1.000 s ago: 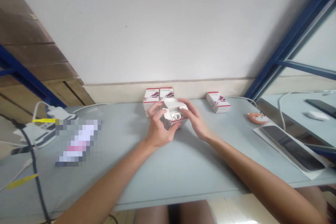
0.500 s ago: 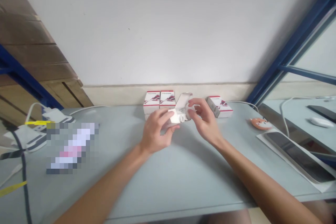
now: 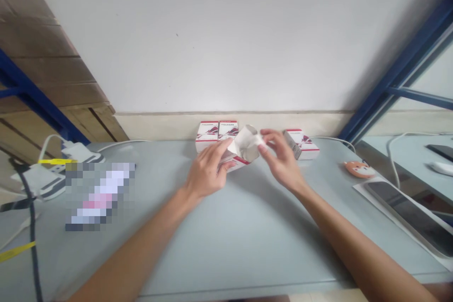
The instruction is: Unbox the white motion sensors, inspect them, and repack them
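Note:
My left hand is closed around a small white cardboard box with a red edge, held above the desk. The box is tilted, its open end and raised flaps facing right. What lies inside is too blurred to make out. My right hand is at the box's right side, thumb and index finger pinching a white flap at the opening. Behind my left hand stand two white boxes with red and dark print, side by side. Another such box sits just beyond my right hand.
A pixelated patch covers something on the left of the grey desk. Power strips and cables lie at the far left. An orange animal-faced item and a dark phone-like slab lie at the right. A wall rises behind.
The box has turned so that its opening and flaps show more. A rounded white piece earlier at my right fingertips no longer shows; those fingers are now at a flap.

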Demonstrator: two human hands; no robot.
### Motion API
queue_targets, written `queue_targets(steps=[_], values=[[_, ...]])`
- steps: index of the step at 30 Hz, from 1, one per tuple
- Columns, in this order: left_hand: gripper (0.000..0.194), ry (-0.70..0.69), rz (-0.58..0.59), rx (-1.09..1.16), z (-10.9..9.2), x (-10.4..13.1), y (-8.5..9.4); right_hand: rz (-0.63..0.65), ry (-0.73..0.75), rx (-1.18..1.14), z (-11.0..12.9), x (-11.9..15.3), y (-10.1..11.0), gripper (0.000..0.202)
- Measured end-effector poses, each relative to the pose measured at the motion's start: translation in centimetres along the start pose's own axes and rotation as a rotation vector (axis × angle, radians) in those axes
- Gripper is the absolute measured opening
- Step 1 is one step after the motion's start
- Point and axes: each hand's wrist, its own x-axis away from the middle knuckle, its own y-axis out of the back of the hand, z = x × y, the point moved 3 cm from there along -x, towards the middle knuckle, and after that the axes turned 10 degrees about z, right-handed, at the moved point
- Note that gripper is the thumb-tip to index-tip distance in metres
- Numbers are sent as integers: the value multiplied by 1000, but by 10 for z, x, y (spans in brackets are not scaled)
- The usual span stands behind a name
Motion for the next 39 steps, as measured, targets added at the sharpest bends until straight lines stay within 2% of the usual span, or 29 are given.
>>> queue_targets(steps=[2, 3, 5, 6, 8, 10, 12, 14, 15, 17, 19, 22, 25, 27, 30, 33, 35, 37, 39], values=[[61, 23, 13, 6, 5, 2, -1, -209, -65, 134, -16, -4, 17, 23], [60, 23, 20, 2, 8, 3, -1, -237, -151, 226, -29, -5, 23, 26], [61, 25, 28, -4, 12, 4, -2, -124, -340, 353, -57, -5, 26, 30], [61, 27, 29, -5, 15, 5, -2, -55, -379, 395, -69, -3, 24, 29], [62, 18, 18, -8, 18, 5, -2, 64, -360, 460, -86, 1, 14, 21], [62, -10, -12, -16, 19, 6, -1, 105, -318, 490, -90, 5, 4, 19], [63, -45, -56, -34, 19, 6, 0, 87, -289, 509, -81, 7, -3, 19], [63, -73, -83, -58, 18, 5, 2, 26, -219, 516, -60, 7, -3, 22], [63, -84, -85, -72, 17, 5, 2, 1, -152, 514, -47, 7, -2, 24], [61, -105, -68, -95, 14, 3, 2, 3, 90, 506, -20, 8, -3, 23], [60, -133, -47, -107, 11, 2, 2, 166, 306, 522, -2, 11, -11, 32], [57, -188, -6, -121, 8, 2, 1, 379, 389, 520, 0, 16, -26, 38], [55, -191, 45, -119, 7, 2, -1, 406, 333, 505, -11, 15, -31, 20], [56, -152, 69, -92, 9, 3, -2, 399, 287, 482, -16, 11, -28, 16], [56, -80, 100, -57, 13, 3, -1, 342, 173, 466, -25, 4, -13, 15], [57, -49, 126, -41, 15, 3, 0, 214, -75, 587, -46, -1, 8, 11], [58, -66, 135, -39, 15, 2, 1, 214, -222, 652, -65, -2, 18, 7], [57, -84, 134, -44, 14, 2, 1, 236, -271, 658, -77, -2, 23, 7], [56, -94, 141, -52, 13, 1, 1, 204, -272, 653, -76, -2, 24, 14]])
